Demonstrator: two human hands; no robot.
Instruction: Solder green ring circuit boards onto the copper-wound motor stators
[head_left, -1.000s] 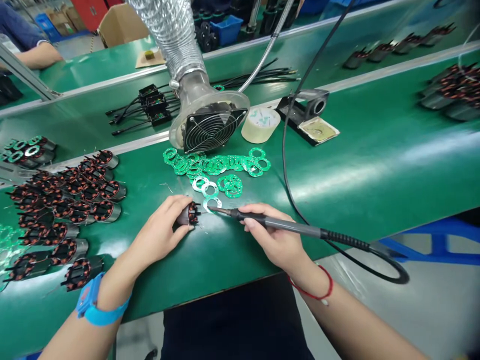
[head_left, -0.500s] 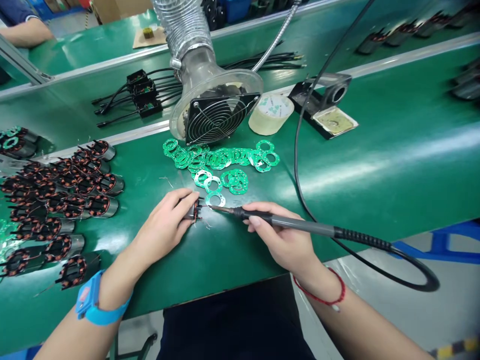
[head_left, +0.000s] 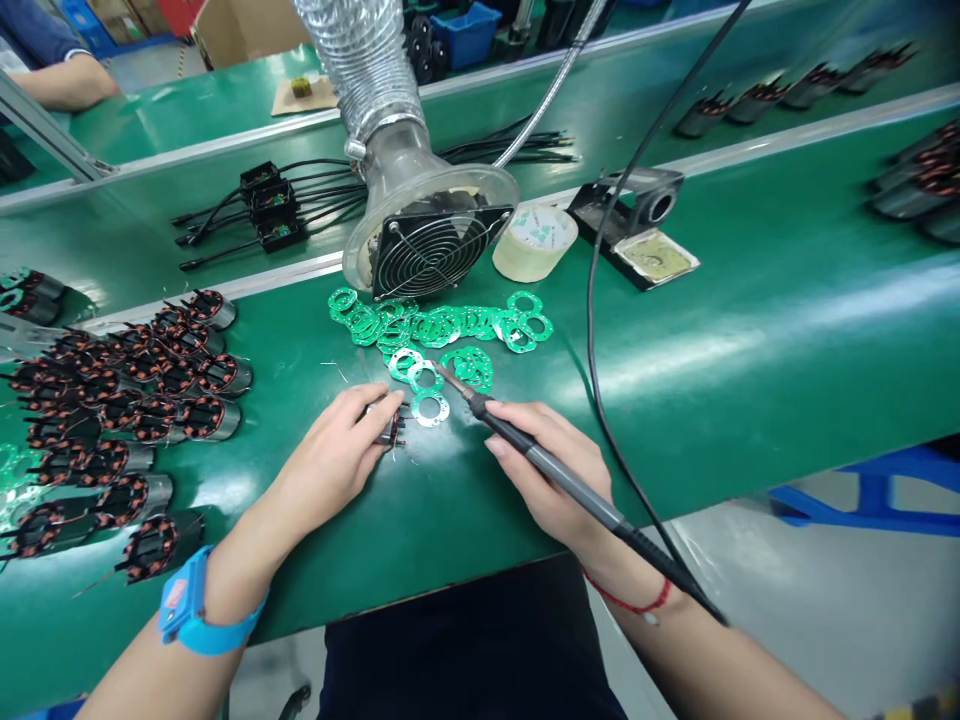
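My left hand is closed around a motor stator lying on its side, its pins and thin wires pointing right. Most of the stator is hidden under my fingers. In my right hand is a soldering iron, gripped like a pen. Its tip reaches up-left over the ring-shaped green circuit boards; whether it touches one I cannot tell. A silvery ring board lies just right of the stator. Further ring boards spread in an overlapping row behind it.
Several wound stators stand at the left. A fume extractor with a fan grille hangs behind the boards. Right of it are a tape roll and the iron's stand. The iron's cable crosses the bench. A co-worker's arm shows far left.
The soldering iron's tip has moved up and away from the stator's pins, toward the ring boards, and its handle now slopes more steeply. My left hand keeps its hold on the stator.
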